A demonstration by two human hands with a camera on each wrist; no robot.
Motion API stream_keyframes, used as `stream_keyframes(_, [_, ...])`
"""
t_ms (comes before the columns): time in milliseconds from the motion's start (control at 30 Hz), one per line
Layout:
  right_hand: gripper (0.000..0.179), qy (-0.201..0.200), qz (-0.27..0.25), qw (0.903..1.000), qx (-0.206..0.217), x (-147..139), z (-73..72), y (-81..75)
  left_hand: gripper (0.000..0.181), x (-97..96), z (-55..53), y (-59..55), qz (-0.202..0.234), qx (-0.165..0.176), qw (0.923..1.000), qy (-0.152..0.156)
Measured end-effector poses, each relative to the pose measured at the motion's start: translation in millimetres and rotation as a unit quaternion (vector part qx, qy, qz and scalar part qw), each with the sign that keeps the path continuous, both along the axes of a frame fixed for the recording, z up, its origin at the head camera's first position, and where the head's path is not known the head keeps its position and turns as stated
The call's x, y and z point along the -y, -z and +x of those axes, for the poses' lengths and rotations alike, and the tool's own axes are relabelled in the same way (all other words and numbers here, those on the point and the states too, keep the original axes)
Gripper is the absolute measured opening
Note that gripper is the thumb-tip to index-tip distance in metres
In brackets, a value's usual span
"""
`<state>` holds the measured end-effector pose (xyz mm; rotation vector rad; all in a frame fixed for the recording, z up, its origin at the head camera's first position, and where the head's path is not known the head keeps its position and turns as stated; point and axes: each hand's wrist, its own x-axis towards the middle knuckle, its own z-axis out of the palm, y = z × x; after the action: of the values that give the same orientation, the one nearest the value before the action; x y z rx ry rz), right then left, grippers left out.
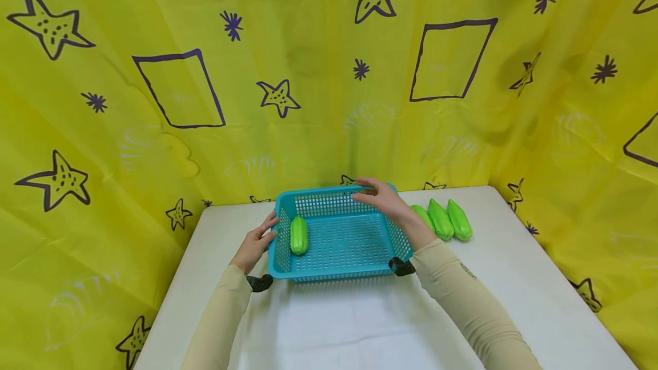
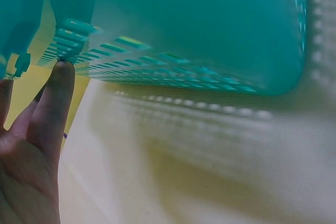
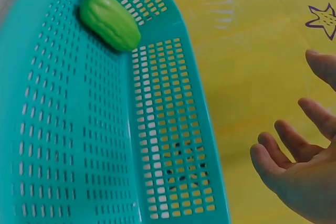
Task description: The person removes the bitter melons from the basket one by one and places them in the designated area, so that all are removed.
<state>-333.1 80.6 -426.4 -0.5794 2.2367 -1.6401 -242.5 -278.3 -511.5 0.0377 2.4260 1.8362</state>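
A turquoise plastic basket (image 1: 329,273) with perforated walls sits on the white table. Inside it, by the left wall, lies one bright green, ridged, elongated vegetable-like piece (image 1: 299,236), also plain in the right wrist view. My left hand (image 1: 254,244) has its extended fingers against the basket's left side; in the left wrist view a fingertip (image 2: 64,69) meets the perforated wall. Above the basket's right end is my right hand (image 1: 382,198), fingers loosely spread and holding nothing. In the right wrist view this hand (image 3: 304,171) appears beyond the basket's rim, apart from it.
Three similar green pieces (image 1: 440,220) lie side by side on the table, right of the basket, the nearest partly hidden by my right arm. A yellow curtain (image 1: 308,141) with stars and squares hangs behind and beside the white table (image 1: 329,324).
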Motion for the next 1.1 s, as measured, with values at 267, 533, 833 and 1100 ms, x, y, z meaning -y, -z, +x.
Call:
stream_keyframes(267, [0.066, -0.038, 0.006, 0.9992, -0.004, 38, -12.6, -0.1, 0.049, -0.6, 4.2, -9.9, 0.007, 0.005, 1.0, 0.004])
stream_keyframes(533, [0.063, -0.058, 0.057, 0.9967, -0.008, 69, -27.1, 22.0, 0.049, -4.1, 13.3, -24.3, 0.01, 0.012, 0.9998, 0.008])
stream_keyframes(833, [0.061, -0.077, 0.081, 0.9937, -0.005, 96, -27.9, 32.6, 0.05, -4.9, 12.5, -24.9, 0.008, 0.02, 0.9997, 0.008])
stream_keyframes(1100, [0.061, -0.108, 0.107, 0.9884, 0.0, 111, -26.0, 46.4, 0.05, -5.4, 10.2, -25.2, 0.007, 0.015, 0.9998, 0.012])
